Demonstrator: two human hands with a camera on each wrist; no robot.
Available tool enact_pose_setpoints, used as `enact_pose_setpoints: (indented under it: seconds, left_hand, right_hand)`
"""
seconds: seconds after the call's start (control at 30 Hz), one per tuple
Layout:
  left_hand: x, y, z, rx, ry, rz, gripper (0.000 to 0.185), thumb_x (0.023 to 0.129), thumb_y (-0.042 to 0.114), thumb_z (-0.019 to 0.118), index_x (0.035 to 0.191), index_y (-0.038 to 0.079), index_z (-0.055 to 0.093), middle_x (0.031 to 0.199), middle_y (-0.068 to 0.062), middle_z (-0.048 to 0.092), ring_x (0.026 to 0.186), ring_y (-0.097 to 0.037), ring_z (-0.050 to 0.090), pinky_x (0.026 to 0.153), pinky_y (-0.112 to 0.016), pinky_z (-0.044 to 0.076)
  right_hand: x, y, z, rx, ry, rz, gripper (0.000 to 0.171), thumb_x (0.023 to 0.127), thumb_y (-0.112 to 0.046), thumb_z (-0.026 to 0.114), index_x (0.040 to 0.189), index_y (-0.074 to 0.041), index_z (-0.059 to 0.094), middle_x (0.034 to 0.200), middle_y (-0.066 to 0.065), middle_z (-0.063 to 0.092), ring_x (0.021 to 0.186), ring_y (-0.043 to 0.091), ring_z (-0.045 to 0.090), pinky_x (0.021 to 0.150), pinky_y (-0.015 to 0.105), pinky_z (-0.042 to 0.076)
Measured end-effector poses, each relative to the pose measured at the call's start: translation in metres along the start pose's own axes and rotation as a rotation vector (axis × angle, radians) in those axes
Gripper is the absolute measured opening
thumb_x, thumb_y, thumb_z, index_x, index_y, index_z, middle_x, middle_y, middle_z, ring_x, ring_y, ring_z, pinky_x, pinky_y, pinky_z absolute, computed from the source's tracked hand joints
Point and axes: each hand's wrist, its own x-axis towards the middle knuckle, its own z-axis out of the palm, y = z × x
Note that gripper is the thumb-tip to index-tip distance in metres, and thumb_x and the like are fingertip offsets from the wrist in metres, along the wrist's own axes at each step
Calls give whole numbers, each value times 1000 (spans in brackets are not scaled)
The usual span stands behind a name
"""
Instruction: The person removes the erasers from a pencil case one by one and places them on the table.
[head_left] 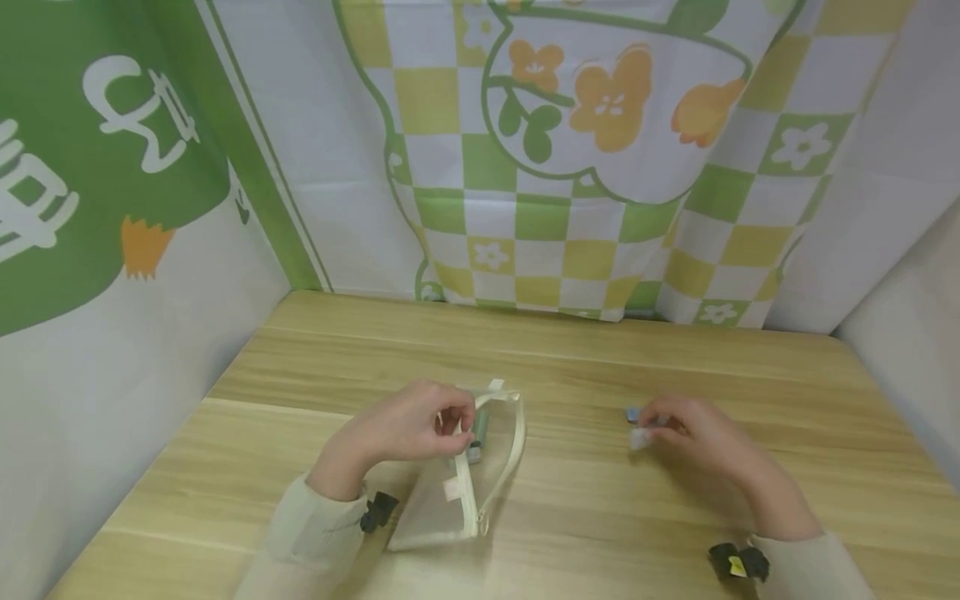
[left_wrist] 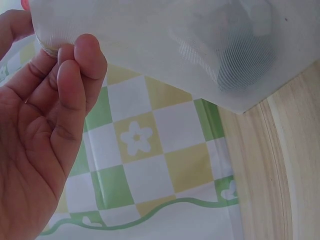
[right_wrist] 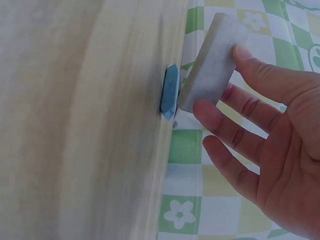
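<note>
My left hand (head_left: pixel 408 425) pinches the zipped rim of a see-through mesh zipper pouch (head_left: pixel 433 510), holding its mouth apart. Inside the pouch lies a green item (head_left: pixel 481 427), seen as a blurred dark shape through the mesh in the left wrist view. My right hand (head_left: pixel 693 429) is over the right part of the table, with a whitish-grey rectangular eraser (right_wrist: pixel 212 62) pinched between thumb and fingers. Just past that eraser, a small blue block with pointed ends (right_wrist: pixel 170 92) sits on the table.
The wooden table (head_left: pixel 600 533) reaches back to a checked, flower-printed curtain (head_left: pixel 540 217). A green and white printed cloth (head_left: pixel 97 167) hangs along the left side. Each wrist wears a small black device; one (head_left: pixel 738 562) shows by the right sleeve.
</note>
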Motion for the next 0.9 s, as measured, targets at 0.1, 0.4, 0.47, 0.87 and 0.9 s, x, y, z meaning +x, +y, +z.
enact_pose_setpoints:
  seconds: [0.1,0.4,0.47,0.87,0.9]
  left_hand:
    - [1,1,-1,0,-2,4,7,83,13,65,80,17,61,66,10,51,59,0,45,54,-17,39]
    - [0,2,-1,-13,-4,-5,9,83,12,66,79,17,60,66,10,51,60,-1,45,53,-17,39]
    - [0,2,-1,-13,-2,-4,9,83,11,66,79,17,60,65,10,51,59,-1,45,53,-17,38]
    - [-1,0,0,-6,13,-10,10,84,12,66,79,19,61,66,10,51,60,-1,46,54,-18,41]
    - [-1,1,0,-7,14,-10,10,84,12,66,79,19,61,66,10,51,59,-1,46,54,-18,40]
  right_hand:
    - [-2,1,-1,2,-23,17,10,87,-7,70,95,-13,70,97,0,69,79,0,56,69,24,50]
    - [-7,1,-1,6,-82,96,10,88,-10,69,97,-14,70,97,-4,68,84,2,57,72,24,50]
    - [-7,0,-1,3,-91,110,10,89,-12,69,97,-17,70,98,-6,67,85,3,57,74,24,50]
    - [-4,2,3,-66,-142,94,8,88,-18,70,94,-22,73,95,-10,66,89,8,62,78,28,52]
    - [-3,1,3,-76,-146,85,8,88,-18,70,94,-22,73,95,-11,66,89,8,62,78,28,53]
